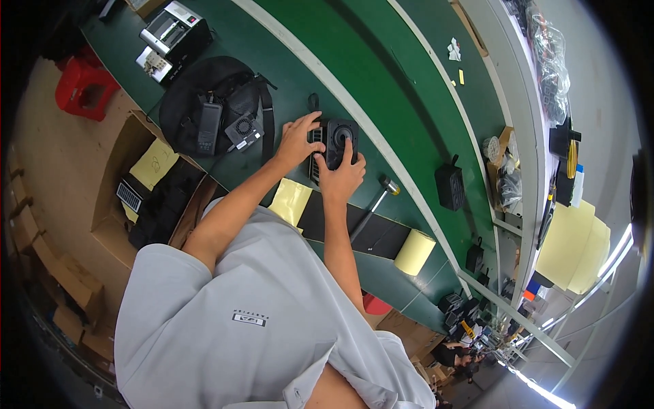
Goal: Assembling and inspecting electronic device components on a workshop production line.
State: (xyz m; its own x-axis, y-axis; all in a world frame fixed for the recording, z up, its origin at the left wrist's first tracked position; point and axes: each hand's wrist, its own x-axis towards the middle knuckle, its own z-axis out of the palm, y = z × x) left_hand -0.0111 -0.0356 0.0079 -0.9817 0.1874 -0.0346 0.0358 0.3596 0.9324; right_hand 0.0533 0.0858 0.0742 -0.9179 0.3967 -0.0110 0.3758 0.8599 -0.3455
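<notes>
A black box-shaped speaker [334, 159] with a round cone on its upper face and a wrist strap loop rests on the dark green bench in front of me. My left hand [300, 141] grips its left side, with thumb and fingers spread along the edge. My right hand [343, 178] holds it from the near right side; the index finger touches the round cone and the thumb lies at the left edge. A hammer [390, 185] with a yellow-and-dark head lies to the right. Next to my right forearm is a yellow sheet [291, 200] on a black mat.
To the left sits a round black bag [197, 88] with a power adapter [209, 127] and a small fan unit [244, 131]. A yellow roll [414, 252] lies at right. Another black speaker [449, 185] stands on the green conveyor. An open carton [112, 204] is at lower left.
</notes>
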